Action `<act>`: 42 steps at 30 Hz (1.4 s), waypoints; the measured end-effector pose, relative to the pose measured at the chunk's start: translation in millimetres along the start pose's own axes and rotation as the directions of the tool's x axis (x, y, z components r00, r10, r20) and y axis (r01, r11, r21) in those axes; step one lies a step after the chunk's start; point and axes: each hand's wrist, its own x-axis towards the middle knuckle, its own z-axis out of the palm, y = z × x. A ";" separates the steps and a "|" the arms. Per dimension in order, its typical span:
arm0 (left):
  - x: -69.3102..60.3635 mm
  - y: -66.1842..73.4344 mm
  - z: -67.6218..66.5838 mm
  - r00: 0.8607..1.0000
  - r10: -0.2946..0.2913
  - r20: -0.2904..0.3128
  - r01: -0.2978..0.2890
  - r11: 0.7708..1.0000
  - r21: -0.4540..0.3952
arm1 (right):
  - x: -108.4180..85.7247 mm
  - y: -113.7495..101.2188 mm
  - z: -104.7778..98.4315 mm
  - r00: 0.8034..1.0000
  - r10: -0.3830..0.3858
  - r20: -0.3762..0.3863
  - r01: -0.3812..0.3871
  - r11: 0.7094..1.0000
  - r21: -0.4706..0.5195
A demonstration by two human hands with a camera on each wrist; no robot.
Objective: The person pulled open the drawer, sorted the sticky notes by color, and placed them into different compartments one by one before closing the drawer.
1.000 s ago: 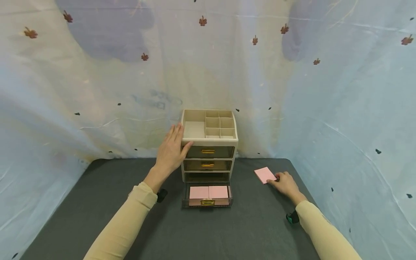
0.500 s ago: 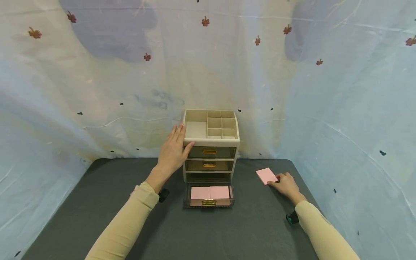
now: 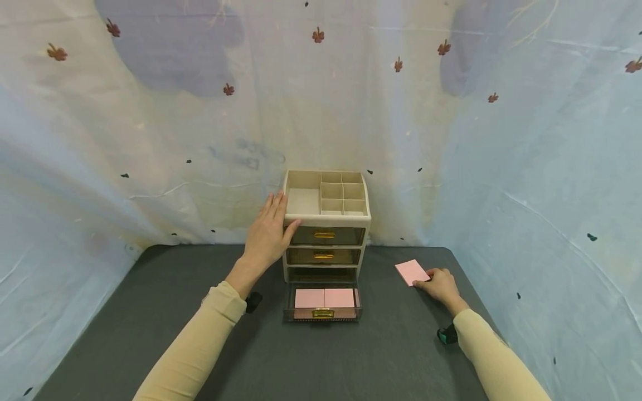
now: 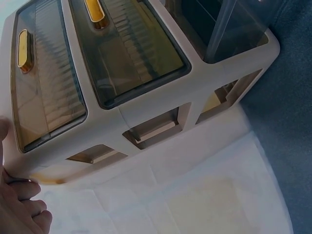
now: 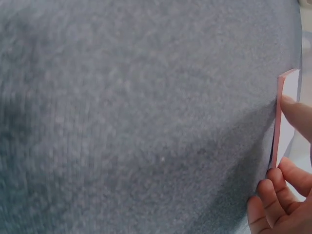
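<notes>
A cream desktop drawer organizer [image 3: 328,220] stands at the back of the table in the head view, its bottom drawer [image 3: 322,314] pulled out. Inside that drawer lie two pink sticky-note pads [image 3: 339,297] side by side. My left hand [image 3: 266,234] rests against the organizer's upper left side, fingers extended along it and thumb at the front; the left wrist view shows its fingertips by the corner. To the right, another pink sticky-note pad [image 3: 412,272] lies on the table. My right hand [image 3: 441,285] pinches this pad between thumb and fingers at its edges.
The organizer's top tray [image 3: 304,200] has several compartments, and two upper drawers [image 3: 324,255] with gold handles are closed. A dark table [image 3: 321,362] carries everything. Behind and at the sides hangs a patterned cloth [image 3: 321,111].
The view has shifted slightly. The hands, the pulled-out drawer and the pads keep nearly the same positions relative to one another; the right wrist has shifted a little.
</notes>
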 end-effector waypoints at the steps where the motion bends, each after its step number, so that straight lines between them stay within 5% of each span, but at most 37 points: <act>1: -0.2 0.0 0.3 1.000 -0.002 0.001 0.002 1.000 -0.001 | -0.1 0.7 1.3 1.000 0.008 -0.004 -0.008 1.000 0.011; 15: -1.5 3.4 -1.5 1.000 -0.009 0.006 0.009 1.000 -0.023 | -6.4 -9.6 10.0 0.987 0.145 -0.071 -0.129 0.973 0.194; 30: -1.7 3.3 -1.1 0.999 -0.025 0.025 0.025 0.999 -0.024 | -14.8 -19.4 18.7 0.921 0.300 -0.249 -0.179 0.893 0.413; 34: -1.6 3.1 -0.9 0.999 -0.027 0.030 0.028 0.999 -0.020 | -15.6 -22.7 19.4 0.907 0.340 -0.248 -0.169 0.834 0.526; 39: -0.9 2.9 -0.7 0.999 -0.022 0.025 0.023 1.000 -0.016 | -17.2 -26.7 17.6 0.914 0.362 -0.180 -0.149 0.716 0.682; 42: -1.0 2.9 -0.7 1.000 -0.019 0.021 0.019 1.000 -0.019 | -18.2 -29.7 15.6 0.916 0.372 -0.150 -0.158 0.680 0.716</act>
